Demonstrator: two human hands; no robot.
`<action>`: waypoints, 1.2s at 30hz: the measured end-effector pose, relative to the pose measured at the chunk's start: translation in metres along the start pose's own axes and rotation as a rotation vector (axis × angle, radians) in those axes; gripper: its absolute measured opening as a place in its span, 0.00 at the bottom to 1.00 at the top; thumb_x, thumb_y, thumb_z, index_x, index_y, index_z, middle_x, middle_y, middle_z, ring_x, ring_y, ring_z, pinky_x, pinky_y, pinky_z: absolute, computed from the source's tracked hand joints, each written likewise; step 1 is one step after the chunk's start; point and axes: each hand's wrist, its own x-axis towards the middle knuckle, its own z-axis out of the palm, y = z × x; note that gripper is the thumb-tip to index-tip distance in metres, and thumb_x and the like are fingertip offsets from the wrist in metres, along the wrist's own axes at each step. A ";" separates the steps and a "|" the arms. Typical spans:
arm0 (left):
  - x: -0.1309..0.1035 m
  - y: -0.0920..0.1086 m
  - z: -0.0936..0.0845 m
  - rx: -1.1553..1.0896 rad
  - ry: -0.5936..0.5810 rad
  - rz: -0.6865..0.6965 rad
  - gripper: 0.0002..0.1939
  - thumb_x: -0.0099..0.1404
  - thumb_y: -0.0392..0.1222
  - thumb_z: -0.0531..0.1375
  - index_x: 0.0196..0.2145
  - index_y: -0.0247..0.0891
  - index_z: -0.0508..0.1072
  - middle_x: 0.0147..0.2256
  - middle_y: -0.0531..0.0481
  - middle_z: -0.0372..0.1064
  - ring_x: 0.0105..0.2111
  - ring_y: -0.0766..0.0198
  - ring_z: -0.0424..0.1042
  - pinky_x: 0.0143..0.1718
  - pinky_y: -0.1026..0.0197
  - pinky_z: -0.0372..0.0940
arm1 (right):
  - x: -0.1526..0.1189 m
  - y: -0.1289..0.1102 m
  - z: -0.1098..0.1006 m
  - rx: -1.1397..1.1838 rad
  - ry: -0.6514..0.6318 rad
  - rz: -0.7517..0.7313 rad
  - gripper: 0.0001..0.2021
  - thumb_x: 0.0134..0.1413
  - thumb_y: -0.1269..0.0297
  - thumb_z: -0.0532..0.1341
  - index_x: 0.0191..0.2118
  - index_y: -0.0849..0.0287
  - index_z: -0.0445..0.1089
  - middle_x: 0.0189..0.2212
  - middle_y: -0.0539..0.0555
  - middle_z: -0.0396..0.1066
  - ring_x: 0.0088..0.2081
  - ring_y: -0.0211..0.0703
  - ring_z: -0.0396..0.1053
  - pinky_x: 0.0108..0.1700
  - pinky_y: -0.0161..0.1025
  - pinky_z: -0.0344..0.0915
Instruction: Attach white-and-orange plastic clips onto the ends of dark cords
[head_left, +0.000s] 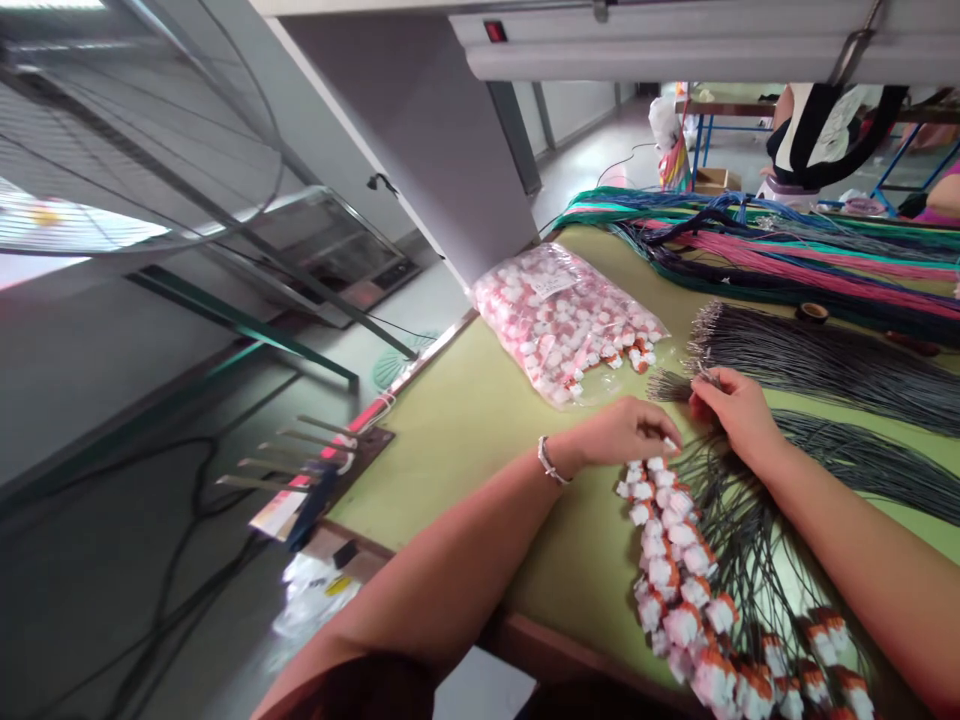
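Observation:
My left hand (630,430), a bracelet at its wrist, pinches a small white connector (670,446) between thumb and fingers. Below it, a row of white-and-orange connectors (664,570) with dark wires (750,520) runs down the table toward its front edge. Close by on the right, my right hand (739,405) is closed with its fingertips at the metal-tipped ends of a thin black wire bundle (671,385); how many wires it grips I cannot make out. A clear bag (562,310) full of the same white-and-orange connectors lies beyond my left hand.
Black wire bundles (825,350) lie at the right, with a roll of tape (811,312) on them. Coloured wires (787,250) stretch across the back. A rack with metal prongs (330,480) sits at the left table edge. A fan (135,130) stands left.

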 end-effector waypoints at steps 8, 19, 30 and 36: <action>0.011 -0.014 -0.016 0.540 0.482 0.077 0.10 0.64 0.36 0.55 0.33 0.37 0.78 0.32 0.44 0.73 0.35 0.59 0.70 0.42 0.56 0.65 | -0.003 0.001 0.005 0.101 -0.086 0.027 0.11 0.40 0.56 0.63 0.28 0.59 0.67 0.15 0.45 0.63 0.17 0.31 0.55 0.20 0.32 0.52; 0.026 -0.038 -0.030 0.818 0.572 0.005 0.14 0.63 0.33 0.55 0.43 0.35 0.77 0.37 0.43 0.71 0.40 0.57 0.69 0.45 0.55 0.65 | -0.001 0.007 0.009 0.041 -0.011 -0.022 0.08 0.38 0.59 0.62 0.22 0.59 0.65 0.13 0.42 0.52 0.17 0.30 0.44 0.21 0.34 0.42; 0.000 -0.011 -0.018 0.071 0.617 -0.121 0.11 0.59 0.40 0.60 0.39 0.35 0.77 0.26 0.49 0.71 0.26 0.66 0.68 0.32 0.62 0.66 | -0.003 0.006 0.008 -0.062 0.047 -0.107 0.06 0.36 0.61 0.59 0.22 0.58 0.64 0.16 0.44 0.55 0.21 0.33 0.48 0.25 0.35 0.47; 0.001 0.002 -0.003 -0.614 0.424 -0.182 0.12 0.56 0.37 0.64 0.40 0.33 0.77 0.28 0.48 0.74 0.28 0.68 0.72 0.32 0.65 0.65 | -0.008 0.000 0.009 -0.114 0.032 -0.118 0.08 0.36 0.59 0.59 0.22 0.59 0.65 0.17 0.45 0.58 0.22 0.34 0.52 0.25 0.34 0.49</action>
